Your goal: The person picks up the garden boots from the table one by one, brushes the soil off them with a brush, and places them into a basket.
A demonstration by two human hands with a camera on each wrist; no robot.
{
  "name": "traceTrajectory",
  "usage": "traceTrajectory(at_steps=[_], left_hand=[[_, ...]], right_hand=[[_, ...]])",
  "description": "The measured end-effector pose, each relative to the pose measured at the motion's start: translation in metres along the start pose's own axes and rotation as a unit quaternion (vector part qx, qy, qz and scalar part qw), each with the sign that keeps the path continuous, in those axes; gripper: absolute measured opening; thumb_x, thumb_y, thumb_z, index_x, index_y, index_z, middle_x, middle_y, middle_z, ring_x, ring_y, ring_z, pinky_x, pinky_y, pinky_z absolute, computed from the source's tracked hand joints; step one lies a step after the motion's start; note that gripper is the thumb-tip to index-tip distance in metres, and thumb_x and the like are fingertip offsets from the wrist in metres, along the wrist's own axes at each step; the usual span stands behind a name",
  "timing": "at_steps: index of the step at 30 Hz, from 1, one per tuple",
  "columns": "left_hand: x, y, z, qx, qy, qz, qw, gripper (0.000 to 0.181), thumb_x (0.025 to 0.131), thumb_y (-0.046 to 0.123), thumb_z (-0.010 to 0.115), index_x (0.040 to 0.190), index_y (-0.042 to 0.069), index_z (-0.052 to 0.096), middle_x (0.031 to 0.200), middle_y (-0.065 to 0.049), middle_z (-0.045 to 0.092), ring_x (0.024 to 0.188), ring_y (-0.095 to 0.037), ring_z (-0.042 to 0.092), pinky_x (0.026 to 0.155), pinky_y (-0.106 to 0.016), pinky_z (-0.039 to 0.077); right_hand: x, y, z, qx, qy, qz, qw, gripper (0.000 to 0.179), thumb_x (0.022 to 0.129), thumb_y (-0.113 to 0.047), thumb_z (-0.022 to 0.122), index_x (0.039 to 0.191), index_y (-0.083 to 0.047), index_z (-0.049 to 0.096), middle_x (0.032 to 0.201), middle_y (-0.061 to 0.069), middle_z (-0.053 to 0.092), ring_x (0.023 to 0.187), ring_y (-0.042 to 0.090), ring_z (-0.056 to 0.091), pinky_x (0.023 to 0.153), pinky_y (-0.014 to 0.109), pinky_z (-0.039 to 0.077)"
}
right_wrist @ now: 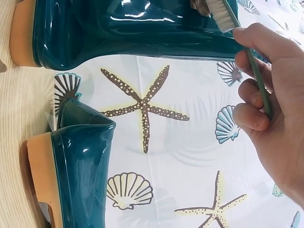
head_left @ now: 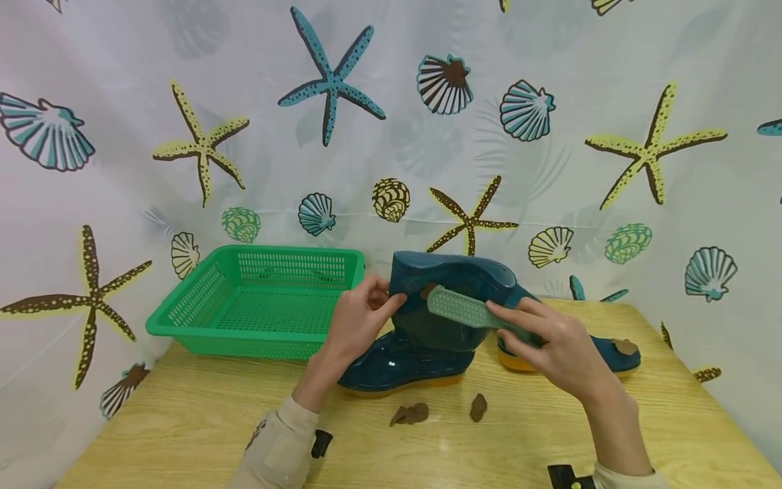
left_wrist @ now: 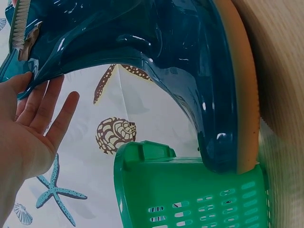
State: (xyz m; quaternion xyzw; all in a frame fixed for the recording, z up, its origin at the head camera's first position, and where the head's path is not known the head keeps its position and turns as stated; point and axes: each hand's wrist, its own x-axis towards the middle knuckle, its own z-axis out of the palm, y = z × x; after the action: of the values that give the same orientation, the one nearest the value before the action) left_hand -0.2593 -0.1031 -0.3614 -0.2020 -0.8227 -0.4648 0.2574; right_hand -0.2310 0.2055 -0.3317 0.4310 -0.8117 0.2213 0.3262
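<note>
A dark teal rubber boot (head_left: 406, 363) with an orange sole stands on the table, its shaft bent over to the right. My left hand (head_left: 351, 316) pinches the upper edge of the shaft between thumb and fingers. In my right hand (head_left: 559, 346) is a green-handled brush (head_left: 461, 308), gripped by the handle. Its white bristles (left_wrist: 20, 23) face the shaft, right at a brown mud-like lump (left_wrist: 30, 42) stuck there. To the right a second teal boot (right_wrist: 83, 166) lies behind my right hand, with a brown patch (head_left: 625, 346) on it.
Two brown lumps, one flattened (head_left: 411, 413) and one rounder (head_left: 478, 407), lie on the wooden table (head_left: 519, 448) before the boot. A green plastic basket (head_left: 244, 335) stands at the left. Behind hangs a white curtain (head_left: 391, 149) printed with starfish and shells.
</note>
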Motion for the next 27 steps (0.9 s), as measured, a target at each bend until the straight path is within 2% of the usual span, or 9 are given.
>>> traceTrajectory(at_steps=[4,14,19,23,27], left_hand=[[-0.0003,-0.0001,0.0008,0.0,0.001,-0.003,1.0,0.02,0.093,0.027,0.071,0.101,0.009,0.065,0.08,-0.003,0.074,0.076,-0.018,0.071,0.072,-0.036,0.058],[0.0003,0.0002,0.0009,-0.004,0.008,-0.012,0.9999,0.021,0.093,0.027,0.071,0.101,0.008,0.066,0.082,-0.005,0.075,0.078,-0.02,0.072,0.074,-0.038,0.059],[0.0005,0.0002,0.0003,-0.002,0.008,-0.009,0.9999,0.021,0.093,0.027,0.071,0.101,0.008,0.066,0.081,-0.005,0.075,0.078,-0.02,0.072,0.074,-0.038,0.059],[0.0003,0.0006,0.0,-0.004,0.005,-0.007,1.0,0.022,0.093,0.028,0.071,0.102,0.009,0.066,0.081,-0.004,0.075,0.078,-0.019,0.072,0.073,-0.037,0.058],[-0.0001,0.0008,-0.0002,-0.007,0.002,-0.004,1.0,0.021,0.093,0.028,0.072,0.101,0.009,0.066,0.08,-0.003,0.075,0.077,-0.018,0.072,0.072,-0.036,0.058]], right_hand=[[-0.0011,-0.0001,-0.0004,0.0,-0.003,-0.001,1.0,0.049,0.079,0.0,0.077,0.127,-0.013,0.07,0.085,-0.012,0.054,0.062,-0.005,0.034,0.055,0.009,0.032],[-0.0016,-0.0007,-0.0055,0.019,-0.002,-0.004,0.9998,0.047,0.08,-0.003,0.077,0.125,-0.015,0.071,0.085,-0.013,0.053,0.063,-0.004,0.035,0.056,0.009,0.031],[0.0005,-0.0018,-0.0043,0.032,0.025,-0.002,0.9992,0.043,0.087,-0.005,0.073,0.129,-0.011,0.068,0.086,-0.009,0.055,0.062,-0.003,0.036,0.056,0.011,0.033],[0.0035,-0.0044,-0.0011,0.02,0.043,0.003,0.9988,0.041,0.089,-0.008,0.072,0.13,-0.01,0.067,0.084,-0.006,0.055,0.06,-0.002,0.035,0.054,0.012,0.032],[0.0061,-0.0064,0.0031,0.005,0.055,0.005,0.9985,0.035,0.098,-0.027,0.064,0.129,-0.009,0.067,0.081,-0.006,0.054,0.059,-0.001,0.034,0.052,0.011,0.031]])
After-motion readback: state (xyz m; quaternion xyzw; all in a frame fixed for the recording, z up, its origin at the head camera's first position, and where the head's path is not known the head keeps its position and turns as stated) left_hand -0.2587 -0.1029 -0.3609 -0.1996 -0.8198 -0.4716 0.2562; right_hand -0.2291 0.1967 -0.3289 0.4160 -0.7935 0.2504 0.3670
